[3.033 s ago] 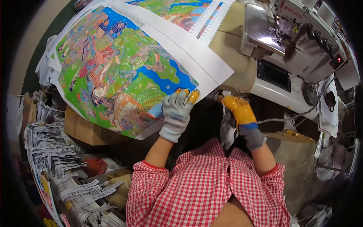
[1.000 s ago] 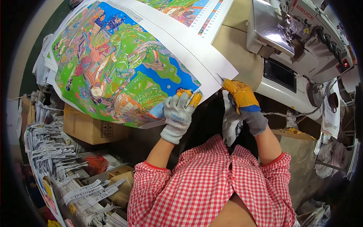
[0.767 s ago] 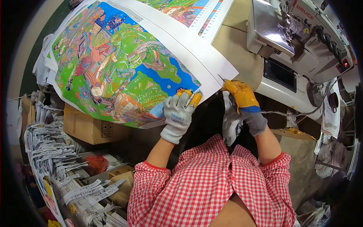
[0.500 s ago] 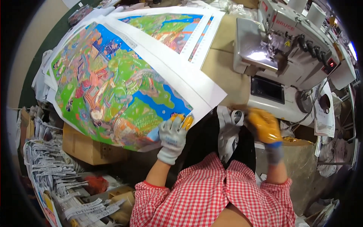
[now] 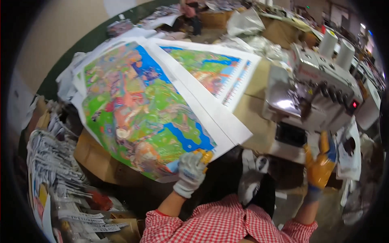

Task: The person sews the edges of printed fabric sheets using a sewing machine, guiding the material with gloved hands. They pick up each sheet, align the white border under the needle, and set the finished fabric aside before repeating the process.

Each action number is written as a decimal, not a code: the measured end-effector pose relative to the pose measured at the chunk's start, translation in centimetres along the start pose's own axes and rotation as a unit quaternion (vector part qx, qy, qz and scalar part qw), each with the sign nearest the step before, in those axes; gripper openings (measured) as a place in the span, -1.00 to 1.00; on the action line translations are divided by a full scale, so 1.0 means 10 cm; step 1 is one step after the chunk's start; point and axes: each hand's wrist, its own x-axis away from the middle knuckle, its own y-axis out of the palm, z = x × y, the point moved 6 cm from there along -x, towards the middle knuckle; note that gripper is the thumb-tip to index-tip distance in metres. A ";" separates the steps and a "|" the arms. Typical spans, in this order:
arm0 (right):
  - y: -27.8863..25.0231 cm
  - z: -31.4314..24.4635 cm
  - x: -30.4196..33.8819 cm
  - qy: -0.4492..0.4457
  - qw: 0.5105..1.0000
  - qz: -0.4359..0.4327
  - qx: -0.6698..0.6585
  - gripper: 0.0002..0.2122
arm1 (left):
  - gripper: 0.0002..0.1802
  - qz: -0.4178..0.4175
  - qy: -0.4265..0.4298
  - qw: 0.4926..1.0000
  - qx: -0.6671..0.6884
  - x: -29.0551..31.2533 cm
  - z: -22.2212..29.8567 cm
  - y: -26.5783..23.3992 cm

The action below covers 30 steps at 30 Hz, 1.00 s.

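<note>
My left hand [image 5: 191, 172], in a grey glove with yellow fingertips, is closed on the near corner of a large printed sheet [image 5: 150, 109]. That sheet carries a colourful green and blue map-like picture with a white border. My right hand [image 5: 320, 164], in an orange-yellow coated glove with a blue cuff, is at the front edge of a white overlock sewing machine [image 5: 328, 75]. Its fingers are spread, and I see nothing held in it. On my lap between the hands hangs a loose white strip [image 5: 249, 178]. The machine's lamp shines on its metal plate.
A second printed sheet [image 5: 202, 71] lies partly under the first on the table. White thread cones [image 5: 344, 54] stand behind the machine. At lower left are a cardboard box [image 5: 99, 158] and piled bundles of white strips [image 5: 52, 166]. Clear plastic wrapping [image 5: 245, 22] lies beyond the table.
My right hand has moved right, from beside the white strip to the machine's front edge, and its fingers have spread. My left hand keeps the sheet's corner. The whole view has tilted upward.
</note>
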 end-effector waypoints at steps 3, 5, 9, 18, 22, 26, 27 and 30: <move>0.32 -0.74 0.11 -0.169 0.972 -0.116 -0.114 -0.44 | -0.50 0.013 -0.006 1.000 0.006 0.02 -0.01 0.02; 0.62 -1.02 0.16 -0.224 0.944 -0.172 -0.168 -0.46 | -0.48 0.012 -0.022 1.000 -0.002 0.01 0.03 -0.05; 0.93 -1.30 0.14 -0.291 0.921 -0.112 -0.233 -0.59 | -0.48 0.003 -0.040 0.999 -0.009 0.10 0.04 -0.11; 1.17 -1.51 0.01 -0.305 0.898 -0.125 -0.293 -0.73 | -0.46 -0.020 -0.133 0.989 -0.053 -0.29 0.15 -0.17; 0.99 -1.84 -0.01 -0.339 0.890 -0.111 -0.286 -0.71 | -0.47 0.043 -0.110 0.992 -0.037 -0.49 0.16 -0.15; 1.12 -1.90 0.09 -0.329 0.877 -0.154 -0.314 -0.66 | -0.53 0.119 -0.119 0.985 0.029 -0.48 0.01 -0.11; 1.10 -1.93 0.11 -0.322 0.874 -0.159 -0.326 -0.67 | -0.63 0.121 -0.144 0.982 0.026 -0.45 -0.06 -0.09; 1.07 -2.03 0.17 -0.339 0.868 -0.164 -0.323 -0.69 | -0.75 0.151 -0.174 0.967 0.112 -0.47 -0.19 -0.15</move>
